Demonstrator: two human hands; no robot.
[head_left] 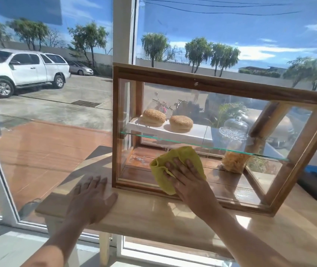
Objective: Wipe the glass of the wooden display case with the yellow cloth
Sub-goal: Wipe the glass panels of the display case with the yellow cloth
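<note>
**Yellow cloth on the glass**

On the wooden table (153, 214) by the big window stands the wooden display case (211, 83). My right hand (187, 179) presses the yellow cloth (173, 160) flat against the low part of the front glass (230, 105), fingers straight and spread. My left hand (91, 197) rests open on the table, just left of the case, holding nothing. Inside, two sesame buns (180, 123) sit on a white board (173, 132), near a glass dome (235, 125).
</note>
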